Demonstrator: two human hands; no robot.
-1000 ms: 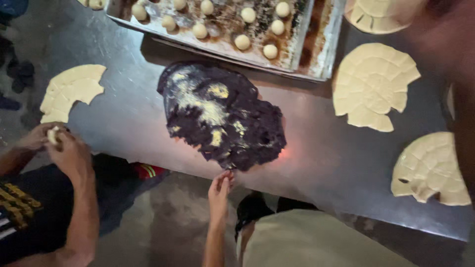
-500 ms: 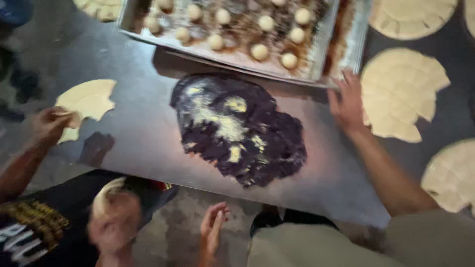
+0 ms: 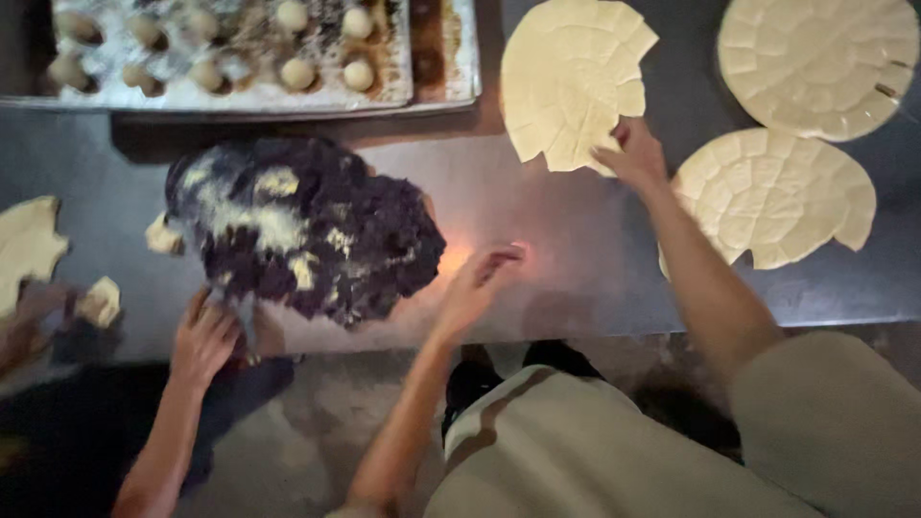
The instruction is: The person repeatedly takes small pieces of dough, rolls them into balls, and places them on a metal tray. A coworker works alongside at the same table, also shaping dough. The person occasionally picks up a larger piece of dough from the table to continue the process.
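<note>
A dark purple-black mass [image 3: 307, 230] streaked with pale yellow lies on the steel table [image 3: 576, 259]. My left hand [image 3: 480, 278] hovers flat over the table just right of that mass, fingers apart, holding nothing. My right hand [image 3: 631, 153] reaches farther back and grips the lower edge of a cream, cracked flat dough disc [image 3: 571, 82]. Another person's hand [image 3: 203, 336] presses on the mass's near left edge.
A metal tray [image 3: 436, 58] of small dough balls stands at the back left. Two more cream discs lie at right: one far [image 3: 815, 62], one nearer [image 3: 777, 197]. A torn disc [image 3: 27, 245] and a dough scrap [image 3: 99, 300] lie at far left.
My right hand left the tray's corner and took the edge of the disc. My left hand rose from below the table edge to beside the dark mass. The other person's hand reached the mass.
</note>
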